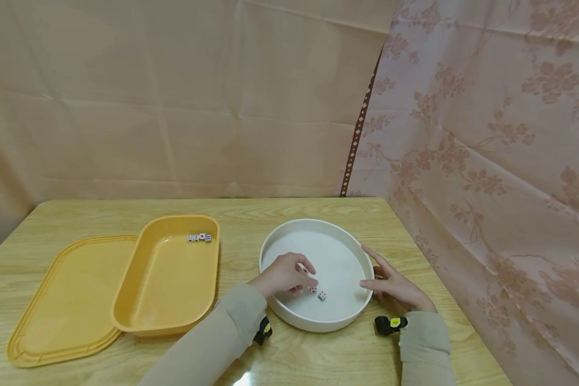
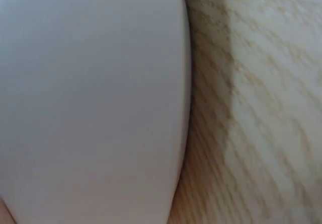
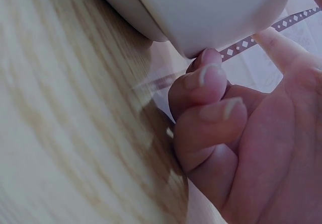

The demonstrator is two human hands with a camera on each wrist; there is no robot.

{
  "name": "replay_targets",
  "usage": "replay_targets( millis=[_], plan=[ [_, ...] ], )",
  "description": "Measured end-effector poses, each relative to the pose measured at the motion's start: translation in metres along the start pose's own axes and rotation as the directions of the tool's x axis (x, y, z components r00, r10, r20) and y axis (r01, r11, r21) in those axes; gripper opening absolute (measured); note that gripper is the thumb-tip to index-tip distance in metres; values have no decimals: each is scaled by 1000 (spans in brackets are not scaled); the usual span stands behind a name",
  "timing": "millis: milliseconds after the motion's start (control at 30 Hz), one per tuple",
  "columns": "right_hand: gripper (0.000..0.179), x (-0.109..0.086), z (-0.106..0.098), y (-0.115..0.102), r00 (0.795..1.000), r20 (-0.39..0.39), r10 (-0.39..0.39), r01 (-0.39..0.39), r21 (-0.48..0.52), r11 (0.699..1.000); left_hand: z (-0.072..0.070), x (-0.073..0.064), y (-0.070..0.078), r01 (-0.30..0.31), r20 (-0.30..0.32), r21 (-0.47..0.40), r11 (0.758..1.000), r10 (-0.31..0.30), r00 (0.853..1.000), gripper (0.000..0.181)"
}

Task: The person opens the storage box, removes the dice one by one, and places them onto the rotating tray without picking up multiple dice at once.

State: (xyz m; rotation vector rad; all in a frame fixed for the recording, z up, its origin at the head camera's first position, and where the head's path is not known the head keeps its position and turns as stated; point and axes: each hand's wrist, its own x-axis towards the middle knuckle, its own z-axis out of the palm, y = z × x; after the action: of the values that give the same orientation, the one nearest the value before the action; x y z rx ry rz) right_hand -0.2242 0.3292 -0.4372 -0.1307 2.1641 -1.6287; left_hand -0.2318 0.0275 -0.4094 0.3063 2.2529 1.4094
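Note:
A round white tray stands in front of me, and dice lie inside it. My left hand reaches over its left rim with fingers bent. One white die lies just in front of that hand, and another die is partly covered by the thumb. I cannot tell whether the left fingers hold a die. At the tray's right side, my right hand holds the rim, thumb over the inside edge, other fingers outside. In the right wrist view, curled fingers rest against the tray's outer wall.
A yellow rectangular box stands to the left, with several dice in a row near its far right corner. Its yellow lid lies partly beneath it on the wooden table. Curtains hang behind and to the right.

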Motion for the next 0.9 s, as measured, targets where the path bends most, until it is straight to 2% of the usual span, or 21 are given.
replay_targets(
  millis=[200, 600, 900],
  plan=[
    [93, 0, 2, 1, 1000, 11, 4, -5, 50, 999, -5, 0, 3, -30, -1, -54, 998, 30, 1000, 26],
    [92, 0, 2, -1, 1000, 9, 5, -5, 46, 999, -27, -8, 28, -81, -20, -115, 990, 79, 997, 33],
    [92, -1, 0, 0, 1000, -4, 10, -10, -7, 1000, -49, -14, 47, -60, -65, -79, 995, 55, 996, 30]
  ],
)
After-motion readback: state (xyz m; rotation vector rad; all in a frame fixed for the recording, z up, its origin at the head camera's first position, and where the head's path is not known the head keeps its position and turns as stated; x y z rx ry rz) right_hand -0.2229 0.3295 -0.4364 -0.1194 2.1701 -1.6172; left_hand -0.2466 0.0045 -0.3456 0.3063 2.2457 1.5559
